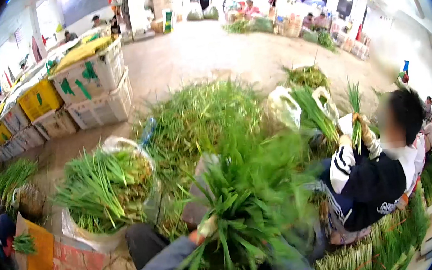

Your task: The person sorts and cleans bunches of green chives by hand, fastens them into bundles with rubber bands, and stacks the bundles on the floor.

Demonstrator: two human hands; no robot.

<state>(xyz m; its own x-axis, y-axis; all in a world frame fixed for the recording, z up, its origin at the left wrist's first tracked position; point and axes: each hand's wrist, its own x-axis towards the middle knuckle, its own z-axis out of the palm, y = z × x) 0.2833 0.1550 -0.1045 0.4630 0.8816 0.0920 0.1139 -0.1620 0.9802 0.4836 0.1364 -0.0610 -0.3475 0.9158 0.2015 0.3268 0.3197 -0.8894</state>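
A large bunch of long green leafy stalks (243,212) spreads over my lap, its right part smeared by motion. My left hand (204,231) is closed round the left side of this bunch, its fingers partly covered by leaves. Of my right hand almost nothing shows; leaves hide it at the end of my right sleeve, low in the view. Beyond the bunch lies a wide heap of loose green and yellowish stalks (197,110). To the left, a white plastic sack (86,235) is filled with more green stalks (99,188).
A co-worker (380,169) sits close on the right, holding a small upright bunch (355,108). White crates (95,79) are stacked at the back left. Tied bundles (373,250) line the lower right. A red-printed sheet (79,268) and an orange board (40,251) lie lower left.
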